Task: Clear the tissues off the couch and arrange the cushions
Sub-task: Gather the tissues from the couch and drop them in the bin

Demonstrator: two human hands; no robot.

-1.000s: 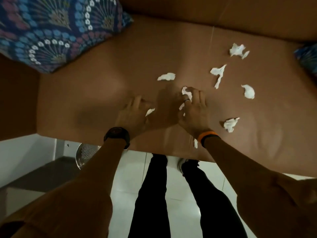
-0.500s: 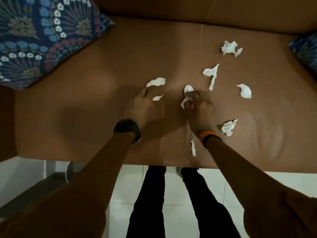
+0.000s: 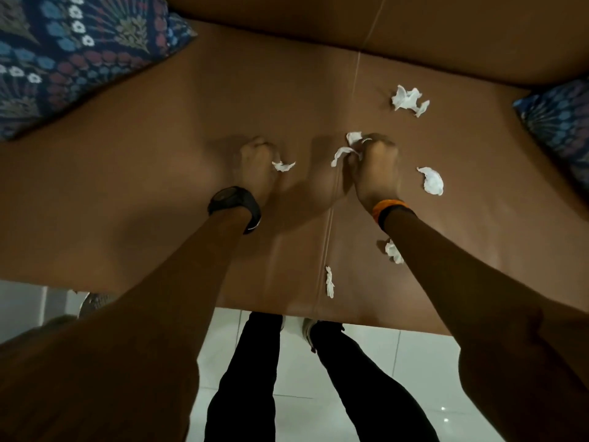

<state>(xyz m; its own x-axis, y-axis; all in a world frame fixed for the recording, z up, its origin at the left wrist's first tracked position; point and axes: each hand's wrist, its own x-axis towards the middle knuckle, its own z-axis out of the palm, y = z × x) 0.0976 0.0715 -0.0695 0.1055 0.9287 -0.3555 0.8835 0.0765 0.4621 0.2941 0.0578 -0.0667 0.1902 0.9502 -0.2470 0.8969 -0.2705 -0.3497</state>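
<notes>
- A brown couch [image 3: 159,199] fills the scene, its seat strewn with white tissues.
- A blue patterned cushion [image 3: 73,55] sits at the far left; a second cushion [image 3: 561,122] shows at the right edge.
- The person's left hand [image 3: 255,167], with a black watch [image 3: 234,205] at the wrist, is curled into a fist, fingers closed on a small tissue scrap [image 3: 283,166].
- The right hand [image 3: 376,167], with an orange band [image 3: 390,208] at the wrist, is also fisted, fingers clamped on a crumpled tissue [image 3: 345,148].
- Loose tissues lie on the seat: one far right [image 3: 409,100], one just right of the right hand [image 3: 432,180], one partly under the right forearm [image 3: 392,252], one near the front edge [image 3: 329,282].
</notes>
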